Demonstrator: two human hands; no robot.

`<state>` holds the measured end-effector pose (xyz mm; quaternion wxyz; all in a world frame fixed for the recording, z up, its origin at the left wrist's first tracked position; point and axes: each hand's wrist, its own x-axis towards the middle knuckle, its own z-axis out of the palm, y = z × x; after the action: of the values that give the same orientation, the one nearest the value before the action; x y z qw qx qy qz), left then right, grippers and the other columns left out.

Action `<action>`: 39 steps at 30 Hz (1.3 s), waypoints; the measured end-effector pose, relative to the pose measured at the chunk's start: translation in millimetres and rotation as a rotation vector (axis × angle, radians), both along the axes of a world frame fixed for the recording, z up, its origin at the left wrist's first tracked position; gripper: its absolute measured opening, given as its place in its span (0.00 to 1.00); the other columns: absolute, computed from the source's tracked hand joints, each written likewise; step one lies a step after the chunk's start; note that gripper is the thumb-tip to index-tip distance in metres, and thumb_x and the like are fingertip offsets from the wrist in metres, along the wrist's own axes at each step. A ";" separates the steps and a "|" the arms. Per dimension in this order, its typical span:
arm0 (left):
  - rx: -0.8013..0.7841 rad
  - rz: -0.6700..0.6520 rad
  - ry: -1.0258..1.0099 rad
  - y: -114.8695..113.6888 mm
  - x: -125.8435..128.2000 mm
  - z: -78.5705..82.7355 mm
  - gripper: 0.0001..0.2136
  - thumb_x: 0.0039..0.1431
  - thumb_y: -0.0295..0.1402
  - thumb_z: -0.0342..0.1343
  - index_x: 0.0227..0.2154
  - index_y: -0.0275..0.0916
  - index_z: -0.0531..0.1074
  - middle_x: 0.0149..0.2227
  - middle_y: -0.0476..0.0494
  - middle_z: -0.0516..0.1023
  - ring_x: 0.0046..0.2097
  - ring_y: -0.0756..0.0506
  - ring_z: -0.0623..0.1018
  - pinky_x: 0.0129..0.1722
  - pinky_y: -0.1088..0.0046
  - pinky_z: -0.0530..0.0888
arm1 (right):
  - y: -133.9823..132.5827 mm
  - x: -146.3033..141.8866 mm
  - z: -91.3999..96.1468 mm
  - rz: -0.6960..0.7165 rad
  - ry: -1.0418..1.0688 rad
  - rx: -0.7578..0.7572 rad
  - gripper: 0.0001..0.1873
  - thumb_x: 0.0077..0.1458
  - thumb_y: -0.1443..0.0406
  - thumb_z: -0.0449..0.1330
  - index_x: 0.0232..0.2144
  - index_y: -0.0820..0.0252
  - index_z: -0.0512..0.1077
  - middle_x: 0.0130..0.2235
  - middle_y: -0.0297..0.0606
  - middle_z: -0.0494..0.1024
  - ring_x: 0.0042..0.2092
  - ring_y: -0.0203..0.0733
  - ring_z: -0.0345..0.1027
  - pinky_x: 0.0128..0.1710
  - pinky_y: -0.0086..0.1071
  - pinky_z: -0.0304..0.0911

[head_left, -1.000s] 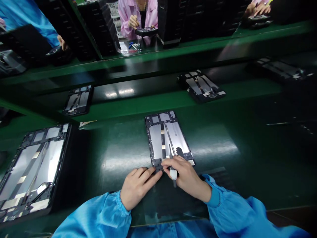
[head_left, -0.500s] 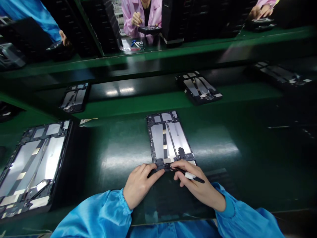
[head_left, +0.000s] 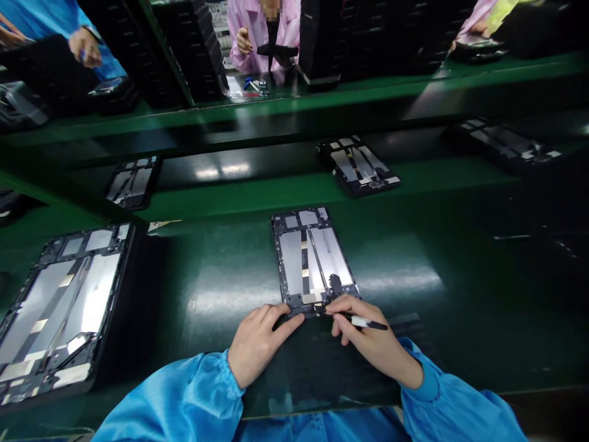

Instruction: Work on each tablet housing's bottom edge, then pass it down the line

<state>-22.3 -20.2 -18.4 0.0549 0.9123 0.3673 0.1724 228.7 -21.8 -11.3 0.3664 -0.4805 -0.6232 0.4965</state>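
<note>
An opened tablet (head_left: 317, 252) lies on the green bench in front of me. Silver battery panels and a dark ribbon cable show inside its black frame. My left hand (head_left: 261, 341) grips its near left corner, with the thumb along the near edge and the fingers on the frame. Over the near right end is my right hand (head_left: 368, 334), closed in a pinch around a slim black-and-white pen-shaped tool (head_left: 363, 322). The tool points left at small parts by the near edge, and its tip is too small to make out.
A stack of opened tablets (head_left: 64, 307) stands at the left. Beyond the bench, a lower strip carries other tablets (head_left: 361, 166). Tall black stacks (head_left: 391, 43) rise on the far shelf. A co-worker in a pink coat (head_left: 239, 15) holds a dark device opposite.
My right hand and the tool have shifted slightly right, and the tool lies flatter. My left hand stays put. The tablets on the far strip have moved left. The co-worker's device has tilted.
</note>
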 end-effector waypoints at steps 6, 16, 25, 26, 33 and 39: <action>-0.001 0.003 -0.002 -0.2 0.0 -1.3 0.16 0.71 0.27 0.41 0.56 0.43 0.67 0.47 0.40 0.71 0.42 0.45 0.73 0.38 0.67 0.73 | 1.4 -11.0 6.6 0.093 0.003 0.009 0.08 0.63 0.64 0.55 0.39 0.57 0.75 0.39 0.41 0.77 0.31 0.37 0.73 0.23 0.26 0.67; 0.028 -0.013 0.011 0.9 -3.2 1.3 0.17 0.70 0.25 0.43 0.56 0.44 0.67 0.48 0.40 0.72 0.41 0.46 0.74 0.37 0.68 0.74 | -1.3 6.6 -4.4 -0.068 -0.035 -0.068 0.08 0.63 0.62 0.56 0.37 0.58 0.74 0.24 0.32 0.74 0.20 0.33 0.67 0.20 0.26 0.68; 0.108 -0.031 -0.036 3.5 -6.0 7.4 0.13 0.70 0.26 0.45 0.51 0.41 0.71 0.48 0.42 0.75 0.42 0.48 0.76 0.37 0.71 0.73 | -2.0 -10.6 4.2 0.119 0.026 0.052 0.09 0.62 0.63 0.58 0.41 0.56 0.77 0.45 0.42 0.81 0.34 0.40 0.78 0.29 0.29 0.74; 0.107 -0.028 -0.039 3.6 -5.7 7.5 0.13 0.70 0.26 0.45 0.51 0.41 0.71 0.48 0.42 0.75 0.42 0.48 0.76 0.37 0.71 0.73 | -1.6 -10.9 5.2 0.134 0.010 0.084 0.09 0.62 0.64 0.58 0.41 0.56 0.77 0.44 0.41 0.82 0.36 0.41 0.78 0.31 0.30 0.75; 0.095 -0.026 -0.035 5.0 -5.4 4.1 0.13 0.70 0.27 0.45 0.50 0.42 0.71 0.48 0.41 0.75 0.43 0.47 0.76 0.38 0.70 0.74 | -0.7 -10.2 8.7 0.175 -0.048 0.049 0.09 0.64 0.63 0.55 0.40 0.57 0.75 0.41 0.39 0.81 0.31 0.38 0.76 0.34 0.31 0.73; 0.045 -0.096 -0.080 -12.0 -15.1 8.6 0.14 0.69 0.26 0.48 0.54 0.38 0.69 0.52 0.41 0.75 0.50 0.44 0.73 0.43 0.68 0.72 | -5.5 -6.7 8.4 0.075 0.012 -0.269 0.11 0.61 0.57 0.58 0.40 0.58 0.73 0.25 0.31 0.75 0.21 0.33 0.68 0.20 0.25 0.65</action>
<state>-37.4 -32.2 -9.7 0.0572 0.9222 0.3169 0.2140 222.0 -27.3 -2.9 0.2836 -0.4984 -0.5663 0.5920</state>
